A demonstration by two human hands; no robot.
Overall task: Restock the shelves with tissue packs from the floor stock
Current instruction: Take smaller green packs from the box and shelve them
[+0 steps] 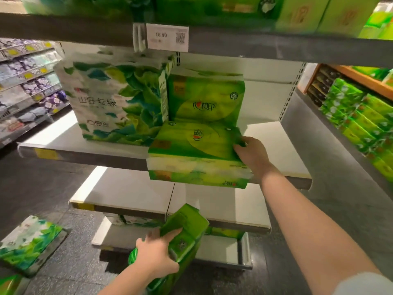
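A flat green tissue pack (191, 152) lies on the white middle shelf (276, 145), overhanging its front edge. My right hand (251, 152) grips the pack's right end. Behind it another green tissue pack (206, 99) stands upright, and a large white-and-green leaf-print pack (114, 99) stands to its left. Lower down, my left hand (157, 252) holds a second green tissue pack (182, 233) tilted on end in front of the lower shelves.
A price tag (168, 37) hangs on the grey upper shelf edge. Two lower white shelves (127, 192) jut out below. A leaf-print pack (27, 245) lies on the dark floor at left. Stacked green packs (361, 124) fill the display at right.
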